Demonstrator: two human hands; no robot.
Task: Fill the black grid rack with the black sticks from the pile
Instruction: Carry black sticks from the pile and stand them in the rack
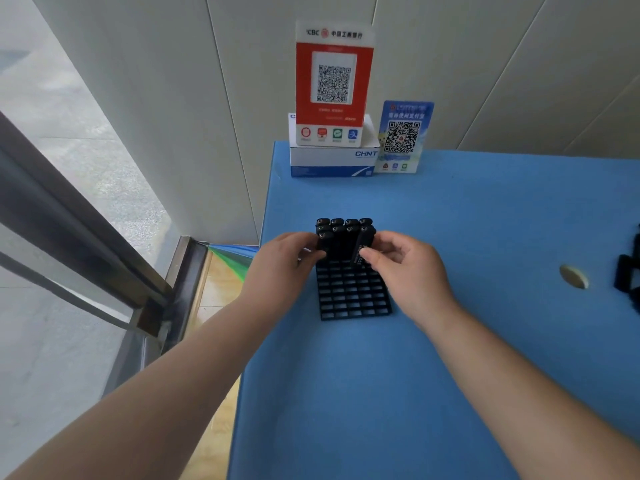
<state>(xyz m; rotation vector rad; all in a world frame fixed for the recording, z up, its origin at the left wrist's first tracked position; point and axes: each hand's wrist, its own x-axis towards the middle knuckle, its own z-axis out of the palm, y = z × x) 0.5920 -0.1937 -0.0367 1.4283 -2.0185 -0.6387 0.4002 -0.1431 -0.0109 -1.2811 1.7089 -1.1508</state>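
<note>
Already upright, a black stick [360,249] is pinched by the right hand [405,268] over the grid rack [353,296]; the left hand [289,258] grips another at the rack's left, empty cells nearer.

A black grid rack [353,292] lies on the blue table [450,341], its far rows filled with upright black sticks [343,226] while the near cells stand open. The left hand [291,258] grips the leftmost stick at the rack's left edge, and the right hand [401,265] pinches a tilted stick [360,249] (pale lettering down its side) at the right end. Behind stand a white box [329,161], a red QR sign [334,84] and a blue QR card [403,136]; more black items [628,268] lie at the far right edge.
</note>
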